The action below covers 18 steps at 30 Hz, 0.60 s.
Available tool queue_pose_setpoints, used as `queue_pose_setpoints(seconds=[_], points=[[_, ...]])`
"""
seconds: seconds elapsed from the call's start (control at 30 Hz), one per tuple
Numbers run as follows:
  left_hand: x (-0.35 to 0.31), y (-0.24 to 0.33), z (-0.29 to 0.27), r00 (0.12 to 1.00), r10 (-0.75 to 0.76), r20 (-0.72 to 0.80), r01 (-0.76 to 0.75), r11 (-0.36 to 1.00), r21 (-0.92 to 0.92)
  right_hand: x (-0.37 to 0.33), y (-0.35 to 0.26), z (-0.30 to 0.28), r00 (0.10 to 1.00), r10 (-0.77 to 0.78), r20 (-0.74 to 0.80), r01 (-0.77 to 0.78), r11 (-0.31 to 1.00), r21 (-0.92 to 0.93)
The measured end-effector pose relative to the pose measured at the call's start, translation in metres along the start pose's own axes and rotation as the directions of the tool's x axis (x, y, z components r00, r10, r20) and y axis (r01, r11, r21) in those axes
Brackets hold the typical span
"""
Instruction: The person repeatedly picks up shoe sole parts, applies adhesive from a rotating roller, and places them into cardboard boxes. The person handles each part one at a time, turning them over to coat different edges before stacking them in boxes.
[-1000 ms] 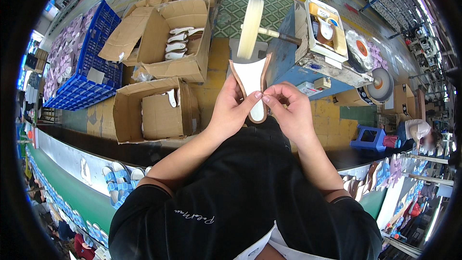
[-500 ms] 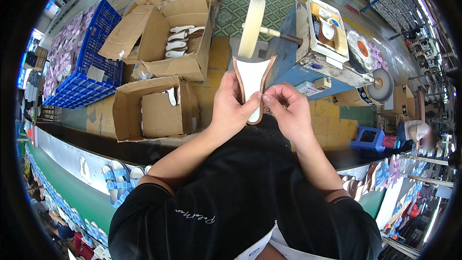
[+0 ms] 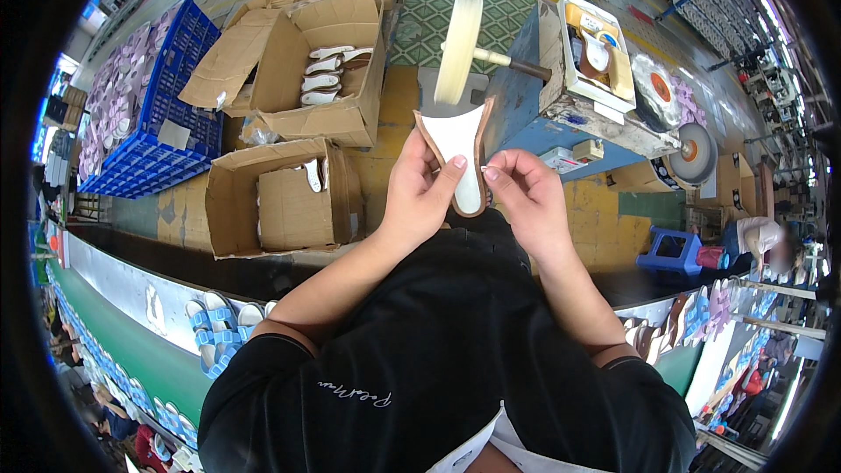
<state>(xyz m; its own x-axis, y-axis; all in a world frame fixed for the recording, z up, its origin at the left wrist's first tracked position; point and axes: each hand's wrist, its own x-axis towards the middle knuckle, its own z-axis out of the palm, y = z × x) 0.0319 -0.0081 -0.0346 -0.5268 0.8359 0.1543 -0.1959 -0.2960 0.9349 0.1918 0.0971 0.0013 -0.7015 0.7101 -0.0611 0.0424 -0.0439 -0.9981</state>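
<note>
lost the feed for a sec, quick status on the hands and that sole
Left hand gripping the shoe sole, thumb across its white face. Right hand pinching its right edge. Buffing wheel beyond it, apart; nothing between.

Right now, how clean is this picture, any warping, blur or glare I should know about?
Head view: fisheye bends the blue crate and floor lines toward a black rim; both hands, left and right, and the shoe sole are sharp under even light; a person at far right is blurred; no strong glare.
</note>
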Motion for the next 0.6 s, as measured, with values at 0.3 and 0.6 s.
queue_pose_setpoints(seconds=[0.3,0.6], points=[[-0.001,-0.017,-0.006,0.992,-0.127,0.028,0.128,0.916,-0.380,-0.003,-0.011,0.008,0.985,-0.171,0.016,0.170,0.960,-0.222],[0.002,-0.008,-0.017,0.964,-0.182,0.194,0.266,0.657,-0.705,-0.009,-0.022,0.001,0.934,-0.323,-0.152,0.348,0.918,0.189]])
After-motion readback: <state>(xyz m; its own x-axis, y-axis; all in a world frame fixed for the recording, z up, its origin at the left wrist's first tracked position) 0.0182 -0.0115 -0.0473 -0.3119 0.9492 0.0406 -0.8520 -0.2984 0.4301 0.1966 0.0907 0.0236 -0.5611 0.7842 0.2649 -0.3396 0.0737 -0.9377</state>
